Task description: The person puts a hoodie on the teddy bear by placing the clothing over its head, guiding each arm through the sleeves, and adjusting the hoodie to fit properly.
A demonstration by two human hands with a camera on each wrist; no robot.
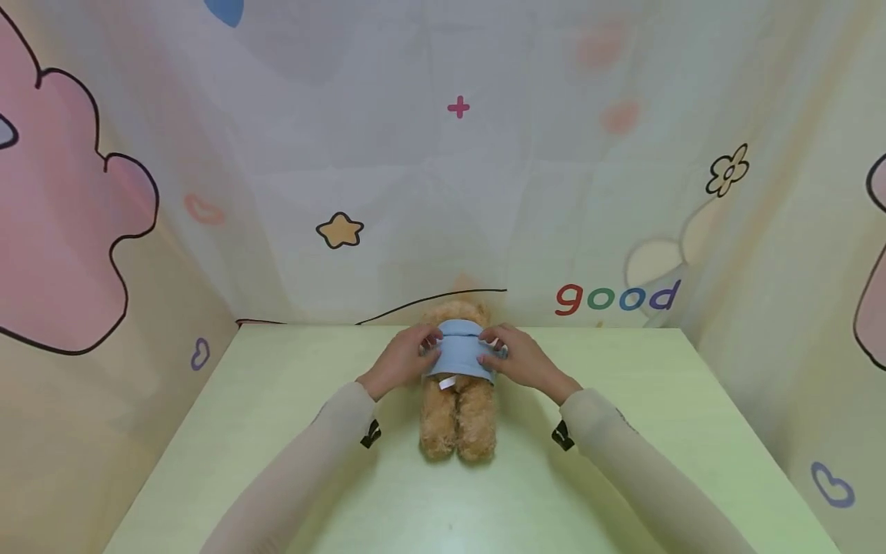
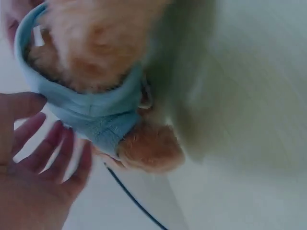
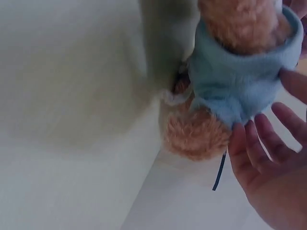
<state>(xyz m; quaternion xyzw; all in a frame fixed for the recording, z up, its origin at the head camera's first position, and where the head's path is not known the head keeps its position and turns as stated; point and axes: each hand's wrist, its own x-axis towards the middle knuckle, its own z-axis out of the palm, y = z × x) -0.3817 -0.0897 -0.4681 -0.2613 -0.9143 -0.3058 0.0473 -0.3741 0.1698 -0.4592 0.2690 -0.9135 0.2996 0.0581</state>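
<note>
A brown plush teddy bear [image 1: 457,419] in a light blue shirt [image 1: 460,355] lies on the table, its legs toward me and its head at the back wall. Its face is out of sight. My left hand [image 1: 404,358] is at the left side of the shirt, fingers loosely bent and tips at the cloth. On the other side, my right hand [image 1: 522,358] does the same, thumb near the hem. Both wrist views show gaps between thumb and fingers. A white tag [image 1: 448,382] pokes out below the hem.
Pale green tabletop [image 1: 277,462] spreads around the bear. A printed cloth wall [image 1: 415,177] rises behind the table's back edge, with more cloth on both sides. Long light sleeves [image 1: 311,462] cover my forearms.
</note>
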